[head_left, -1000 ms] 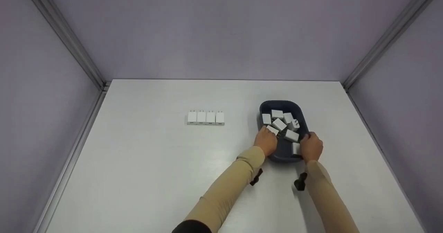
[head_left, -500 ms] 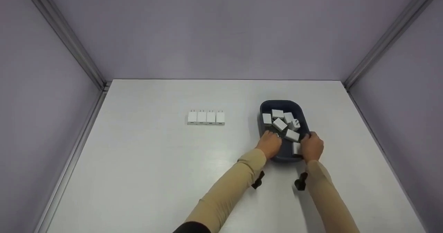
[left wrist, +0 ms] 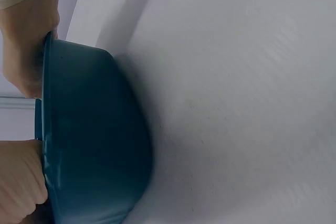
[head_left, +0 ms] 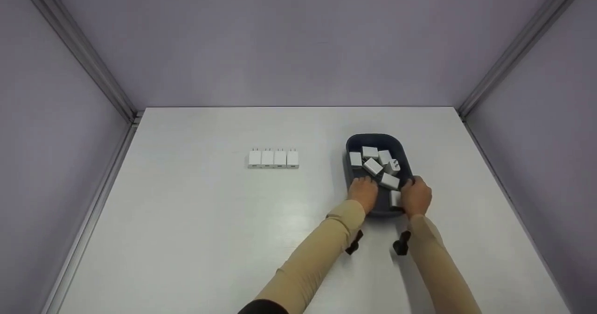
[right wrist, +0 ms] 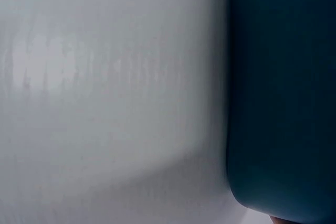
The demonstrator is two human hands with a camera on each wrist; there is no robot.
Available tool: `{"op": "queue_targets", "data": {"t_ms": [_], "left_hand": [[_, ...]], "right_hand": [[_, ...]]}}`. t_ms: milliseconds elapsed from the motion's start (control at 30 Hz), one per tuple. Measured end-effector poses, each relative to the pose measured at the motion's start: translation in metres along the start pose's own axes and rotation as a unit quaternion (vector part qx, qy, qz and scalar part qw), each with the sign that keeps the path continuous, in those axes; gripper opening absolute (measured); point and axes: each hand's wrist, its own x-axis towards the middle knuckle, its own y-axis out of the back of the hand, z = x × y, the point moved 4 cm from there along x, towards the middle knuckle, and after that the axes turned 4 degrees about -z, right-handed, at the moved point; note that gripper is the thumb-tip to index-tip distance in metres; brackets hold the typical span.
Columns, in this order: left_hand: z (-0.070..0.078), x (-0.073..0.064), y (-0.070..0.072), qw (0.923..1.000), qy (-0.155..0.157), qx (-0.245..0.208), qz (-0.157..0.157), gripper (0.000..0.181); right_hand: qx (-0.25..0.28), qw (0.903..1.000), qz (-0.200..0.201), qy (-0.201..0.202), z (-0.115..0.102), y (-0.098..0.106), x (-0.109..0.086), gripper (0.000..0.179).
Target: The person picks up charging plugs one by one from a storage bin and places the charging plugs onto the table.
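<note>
A dark blue basin (head_left: 383, 207) on the right of the table holds several white plug chargers (head_left: 372, 167) lying in a jumble. My left hand (head_left: 363, 194) reaches over the basin's near left side, fingers curled down inside on a charger that the hand hides from view. On the opposite side my right hand (head_left: 416, 196) grips the basin's rim, close to one charger (head_left: 395, 198). In the left wrist view, the left hand (left wrist: 21, 182) is behind the basin's rim and the right hand (left wrist: 31, 51) is on it. The right wrist view has mostly the basin's outer wall (right wrist: 283, 93).
Several white chargers (head_left: 273, 159) stand side by side in a row on the white table (head_left: 186, 211), left of the basin, prongs toward the back. Grey-lilac walls (head_left: 298, 43) enclose the table. Black camera mounts (head_left: 402, 243) hang below the wrists.
My left hand has shifted slightly right and toward me inside the basin; the charger seen at its fingertips a second ago is now hidden. The right hand keeps its grip on the rim.
</note>
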Motion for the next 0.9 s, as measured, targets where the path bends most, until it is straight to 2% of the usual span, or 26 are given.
{"op": "queue_targets", "data": {"t_ms": [100,267,433,667,900], "left_hand": [[-0.0014,-0.0016,0.0001,0.9999,0.006,-0.005,-0.008,0.025],[-0.0014,-0.0022,-0.0005,0.9999,0.004,-0.010,0.011,0.024],[-0.0019,0.0005,-0.0034,0.9995,0.018,-0.012,0.021,0.022],[0.0001,0.0005,-0.0039,0.9987,0.037,-0.023,0.026,0.020],[0.0011,0.0029,-0.0052,0.9983,0.049,-0.007,0.030,0.019]], "right_hand": [[-0.002,1.0000,0.000,0.000,-0.0005,-0.0016,0.0000,0.035],[0.003,1.0000,-0.002,-0.007,0.0011,-0.0011,0.0008,0.036],[0.006,0.9999,-0.009,-0.005,0.0004,-0.0014,0.0011,0.037],[-0.007,0.9998,0.012,0.012,-0.0003,-0.0015,-0.0001,0.035],[-0.007,0.9999,0.009,0.012,-0.0008,-0.0013,0.0007,0.035]]}}
